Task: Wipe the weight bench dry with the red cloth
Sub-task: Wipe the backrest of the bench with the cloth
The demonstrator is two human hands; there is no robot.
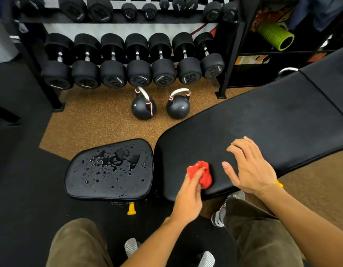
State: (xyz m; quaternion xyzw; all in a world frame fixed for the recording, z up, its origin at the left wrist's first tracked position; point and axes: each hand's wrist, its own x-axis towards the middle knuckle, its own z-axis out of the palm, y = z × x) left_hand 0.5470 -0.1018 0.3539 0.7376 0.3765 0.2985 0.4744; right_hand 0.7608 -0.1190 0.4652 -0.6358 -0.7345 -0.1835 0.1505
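The black weight bench has a long back pad point(263, 120) running to the upper right and a small seat pad point(109, 185) at lower left. Puddles and drops of water point(114, 160) lie on the seat pad. The long pad looks mostly dry with faint streaks. My left hand point(189, 199) grips the bunched red cloth point(202, 173) against the near end of the long pad. Just to the right of the cloth, my right hand point(249, 168) rests on the long pad with fingers spread.
Two kettlebells point(143, 106) point(178, 106) stand on the orange floor behind the bench. A dumbbell rack point(128, 72) lines the back. A green foam roller point(276, 36) lies on a shelf at upper right. A yellow adjustment knob point(131, 209) sticks out below the seat.
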